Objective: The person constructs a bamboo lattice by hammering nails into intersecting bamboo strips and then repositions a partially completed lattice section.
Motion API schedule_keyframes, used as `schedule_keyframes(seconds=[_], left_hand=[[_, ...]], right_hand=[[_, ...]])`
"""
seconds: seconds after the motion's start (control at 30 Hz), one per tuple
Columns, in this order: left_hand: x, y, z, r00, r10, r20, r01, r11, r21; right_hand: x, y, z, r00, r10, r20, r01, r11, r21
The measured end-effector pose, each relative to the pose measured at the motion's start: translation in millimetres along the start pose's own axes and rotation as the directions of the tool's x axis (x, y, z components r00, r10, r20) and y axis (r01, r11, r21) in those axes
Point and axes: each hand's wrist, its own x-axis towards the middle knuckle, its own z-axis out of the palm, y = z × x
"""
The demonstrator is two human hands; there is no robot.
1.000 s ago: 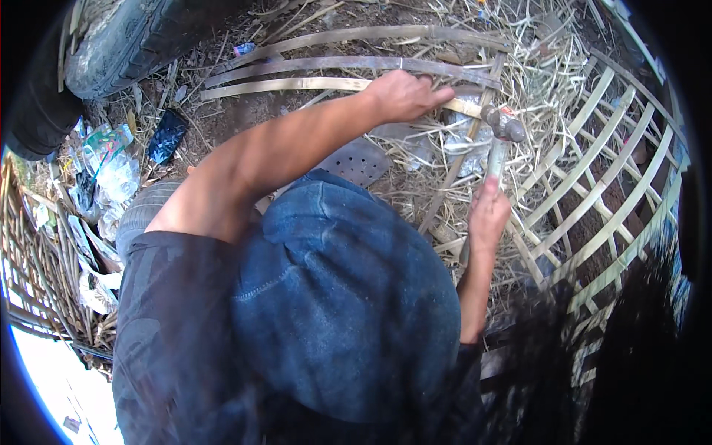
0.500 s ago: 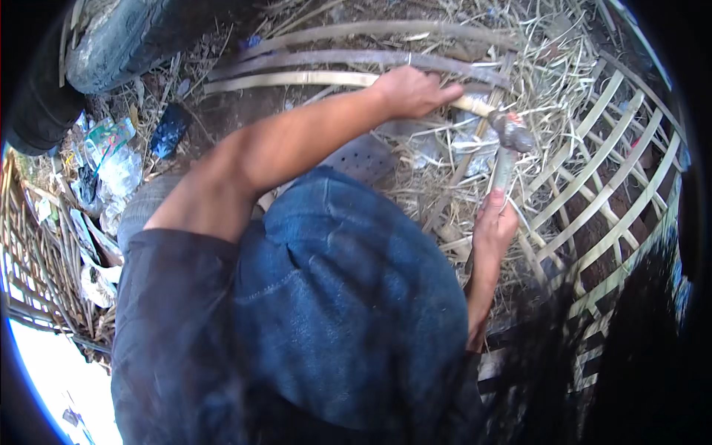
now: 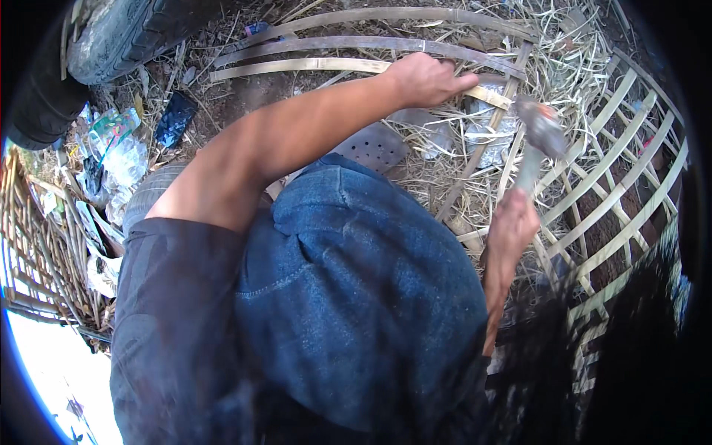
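Note:
My left hand (image 3: 426, 80) reaches across in front of me, closed round a pale bamboo strip (image 3: 326, 65) near its right end. That end lies over a darker crosspiece (image 3: 472, 172). In my right hand (image 3: 513, 222) I grip a hammer (image 3: 529, 169) by its pale handle. The hammer's head, smeared by motion, is up to the right of the strip's end, apart from it. Two more curved strips, a greyish one (image 3: 356, 42) and a brownish one (image 3: 386, 13), run beyond the held one. A perforated grey shoe (image 3: 371, 148) shows beyond my knee.
Woven bamboo lattice (image 3: 619, 178) stands at the right. Pale shavings (image 3: 571, 74) litter the ground. At the left are a worn tyre (image 3: 111, 41), plastic bags (image 3: 122, 159) and a slatted bamboo basket (image 3: 44, 245). My blue-clad knee (image 3: 363, 297) fills the middle.
The hammer head has moved right, from against the strip's end to clear of it. My left hand keeps its hold; the whole view has shifted slightly.

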Motion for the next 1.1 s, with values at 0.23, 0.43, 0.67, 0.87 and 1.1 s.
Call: schedule_keyframes(seconds=[0.23, 0.43, 0.67, 0.87, 1.1], left_hand=[[4.3, 6.8, -8.3, 0.998, -0.019, 0.067, 0.017, 0.999, 0.03], [2.5, 3.8, 2.1, 1.0, 0.015, 0.02, -0.015, 1.0, -0.006], [4.8, 3.1, 0.8, 0.999, 0.039, -0.008, -0.039, 0.999, 0.001], [1.8, 1.5, 3.7, 1.0, 0.015, -0.017, -0.015, 1.0, 0.002], [-3.3, -2.1, 2.7, 1.0, 0.013, -0.021, -0.013, 1.0, 0.013]], right_hand=[[22.3, 28.4, 20.7, 0.996, 0.08, 0.043, -0.08, 0.997, -0.003], [3.8, 9.2, 6.9, 0.995, 0.062, 0.08, -0.07, 0.993, 0.096], [21.5, 51.2, 14.1, 0.999, 0.028, 0.022, -0.028, 0.999, -0.021], [0.7, 34.0, -2.2, 0.991, 0.132, -0.005, -0.129, 0.972, 0.194], [15.1, 46.7, 21.7, 0.991, 0.131, 0.011, -0.13, 0.964, 0.23]])
